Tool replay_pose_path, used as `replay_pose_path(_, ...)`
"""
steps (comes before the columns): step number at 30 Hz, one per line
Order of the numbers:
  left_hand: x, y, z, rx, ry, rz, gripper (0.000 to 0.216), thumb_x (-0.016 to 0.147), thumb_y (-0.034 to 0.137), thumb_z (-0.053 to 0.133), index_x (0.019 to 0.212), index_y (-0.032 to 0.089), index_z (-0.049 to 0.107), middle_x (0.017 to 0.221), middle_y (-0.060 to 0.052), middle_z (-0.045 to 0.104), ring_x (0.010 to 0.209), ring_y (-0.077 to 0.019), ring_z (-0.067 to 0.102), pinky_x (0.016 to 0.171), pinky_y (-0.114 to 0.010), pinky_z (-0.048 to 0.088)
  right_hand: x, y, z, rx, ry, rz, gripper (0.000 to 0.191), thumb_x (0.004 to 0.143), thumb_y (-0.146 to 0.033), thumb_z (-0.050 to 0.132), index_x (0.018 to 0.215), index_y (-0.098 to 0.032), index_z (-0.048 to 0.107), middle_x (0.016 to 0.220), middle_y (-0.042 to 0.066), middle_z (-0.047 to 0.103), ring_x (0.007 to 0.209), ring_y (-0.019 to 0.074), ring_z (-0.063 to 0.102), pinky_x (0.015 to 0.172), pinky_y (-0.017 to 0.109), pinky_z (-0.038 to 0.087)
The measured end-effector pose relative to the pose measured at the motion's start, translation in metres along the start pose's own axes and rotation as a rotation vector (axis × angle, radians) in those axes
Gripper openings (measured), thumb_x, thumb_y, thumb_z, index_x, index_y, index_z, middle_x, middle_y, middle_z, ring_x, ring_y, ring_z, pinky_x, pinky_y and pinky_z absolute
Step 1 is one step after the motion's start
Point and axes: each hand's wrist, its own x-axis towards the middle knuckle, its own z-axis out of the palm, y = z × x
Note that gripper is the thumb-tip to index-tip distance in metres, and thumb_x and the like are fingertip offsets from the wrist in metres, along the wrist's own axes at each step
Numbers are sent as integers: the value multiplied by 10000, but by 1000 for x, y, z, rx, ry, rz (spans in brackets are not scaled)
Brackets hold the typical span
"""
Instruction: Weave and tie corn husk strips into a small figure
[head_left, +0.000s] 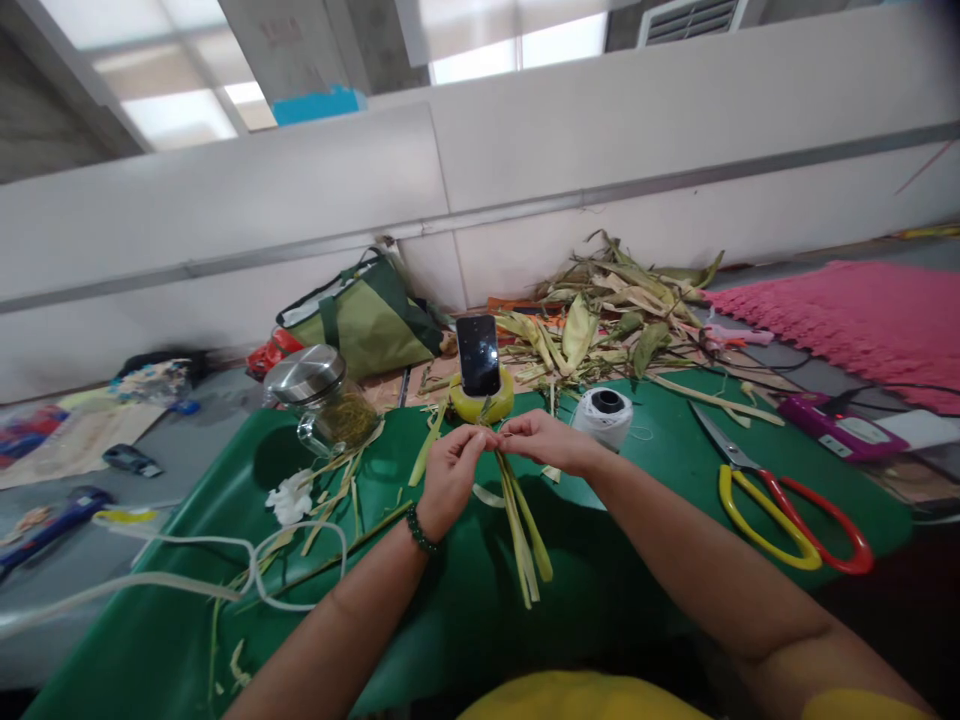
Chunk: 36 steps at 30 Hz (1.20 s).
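**Left hand (454, 468) and right hand (546, 440) are pinching a slim bundle of pale green husk strips (517, 520)**

The fingertips of both hands are meeting at the upper end of the bundle, thumbs pressing against fingers; whether a thin thread is also lying between them is too small to tell. The long strips are hanging down between the forearms, their loose ends pointing toward the person. A dark green beaded bracelet (420, 530) is circling the left wrist.

Around the hands a green-covered tabletop (667, 440) is spreading out. A whitish flexible tube (161, 578) is trailing left of the left forearm, and a fluffy white clump (290, 497) is lying left of the left hand. Large scissors with yellow and red handles (746, 462) are resting well to the right of the right hand, while a white spool with a black core (602, 415) is sitting just beside it.

Directly beyond the hands, a dark smartphone (478, 355) is standing in a round yellow holder (480, 402). A clear glass jar with a silver lid (319, 395) is standing beyond the left hand.

Farther off, a green fabric bag (367, 335) is slumping to the left, and a loose heap of dry husks (577, 335) is lying to the right.
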Motion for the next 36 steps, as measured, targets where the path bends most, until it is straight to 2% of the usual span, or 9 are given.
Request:
replay_pose_path(4,4,-15,3,138,-113,-70,130,735,277,618,674,164,603,681,-29,647,672,-156,590,667,-272,477,-5,2,-12,-392,78,-131,208,735,-308,551,638,-132,605,533,-47,438,523,73,352,491,205,255)
replay_pose_path(7,4,-27,6,212,-192,-111,91,654,198,661,712,167,598,674,-5,633,640,-144,576,629,-255,466,-12,-1,-20,-599,42,-158,242,784,-302,536,636,-132,626,530,-40,435,530,80,374,492,204,246)
replay_pose_path(13,1,-37,10,327,-327,-120,24,705,175,599,683,168,606,649,-3,625,626,-146,548,622,-262,422,-14,-16,-17,-670,6,-263,256,832,-288,540,635,-139,605,549,-28,496,530,84,433,498,197,288)
replay_pose_path(17,1,-34,10,240,-360,-193,72,716,225,599,668,172,589,630,-4,608,613,-146,534,616,-265,413,-11,-21,-13,-607,277,-420,147,850,-223,517,896,-161,642,833,39,621,695,130,552,657,239,428)
replay_pose_path(20,4,-31,5,78,-379,-318,172,711,317,632,666,167,561,611,2,588,605,-138,527,622,-262,422,-19,-19,-13,-746,492,-507,195,863,-211,504,1000,-175,638,1040,98,598,848,169,574,756,279,429)
replay_pose_path(24,8,-28,-2,-134,-381,-435,289,702,417,674,677,160,542,650,-10,615,659,-138,564,692,-271,451,-30,-6,-7,-930,285,-182,244,856,-317,551,687,-177,659,682,49,616,604,146,538,554,249,325)
replay_pose_path(27,9,-27,-3,-199,-392,-474,320,673,429,714,679,156,547,645,-7,620,651,-127,570,695,-265,452,-27,6,3,-999,216,41,131,813,-237,584,748,-185,684,704,57,652,612,157,551,530,252,267)
replay_pose_path(31,8,-29,-1,-226,-351,-512,333,618,395,768,657,150,546,623,8,613,623,-113,563,665,-254,447,-25,9,13,-976,224,-16,178,834,-199,533,757,-189,692,799,57,684,687,160,576,552,247,270)
replay_pose_path(36,8,-33,-2,-271,-302,-555,344,528,323,825,627,147,546,621,13,628,591,-98,551,640,-244,435,-35,7,20,-1034,168,-57,155,792,-203,550,700,-174,672,736,60,672,617,150,547,543,254,251)
